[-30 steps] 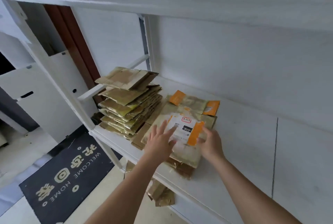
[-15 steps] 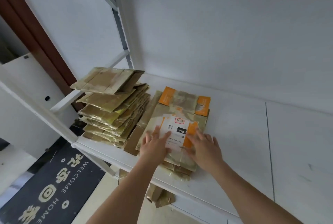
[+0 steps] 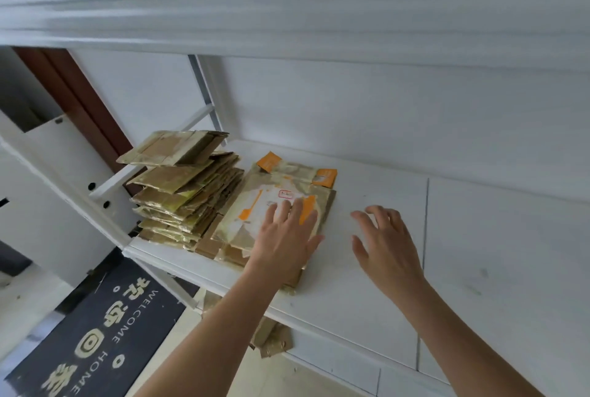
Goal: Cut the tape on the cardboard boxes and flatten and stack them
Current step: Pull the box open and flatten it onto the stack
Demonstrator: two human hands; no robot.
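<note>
Resting flat on the flattened box [image 3: 281, 202], the left hand [image 3: 284, 237] presses its label with straight fingers. That box tops a low pile on the white shelf [image 3: 367, 285], just beside a taller stack [image 3: 182, 186] of flattened boxes at the shelf's left end. The right hand [image 3: 386, 246] hovers over bare shelf, fingers spread and loosely bent, holding nothing. A dark doormat [image 3: 89, 333] lies on the floor below.

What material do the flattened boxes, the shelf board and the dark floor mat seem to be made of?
Flattened boxes: brown cardboard, largely covered in glossy yellowish tape, which shines; the top one under the left hand carries a white paper label.
Shelf board: smooth matt white, probably painted or laminated board; a seam shows.
Floor mat: dark, dull surface with printed letters, perhaps rubber or fabric.
</note>
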